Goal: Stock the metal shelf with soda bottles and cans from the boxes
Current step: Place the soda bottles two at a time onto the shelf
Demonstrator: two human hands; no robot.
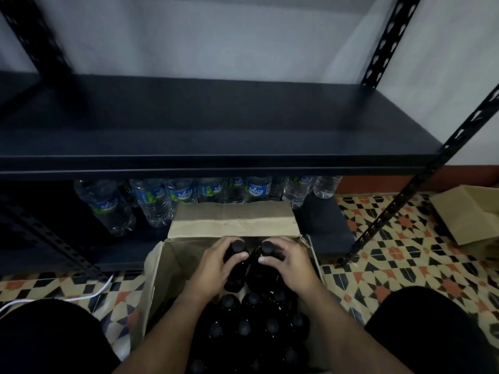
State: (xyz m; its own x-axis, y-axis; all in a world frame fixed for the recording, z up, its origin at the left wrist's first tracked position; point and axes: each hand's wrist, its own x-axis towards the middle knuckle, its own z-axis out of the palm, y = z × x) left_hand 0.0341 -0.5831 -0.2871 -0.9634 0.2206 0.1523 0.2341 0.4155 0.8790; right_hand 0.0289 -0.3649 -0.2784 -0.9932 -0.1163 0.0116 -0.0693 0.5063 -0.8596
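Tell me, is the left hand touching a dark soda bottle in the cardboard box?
Touching. The head view shows the left hand curled round the dark soda bottle, thumb across its neck.

Two hands, the left hand (216, 261) and the right hand (290, 261), each grip one dark bottle, so two bottles are held. About ten more dark caps (244, 326) show in the one open box (232, 220); a second box (469, 214) lies by the floor's right edge. Roughly nine water bottles (154, 202) line the lower shelf (324, 225)
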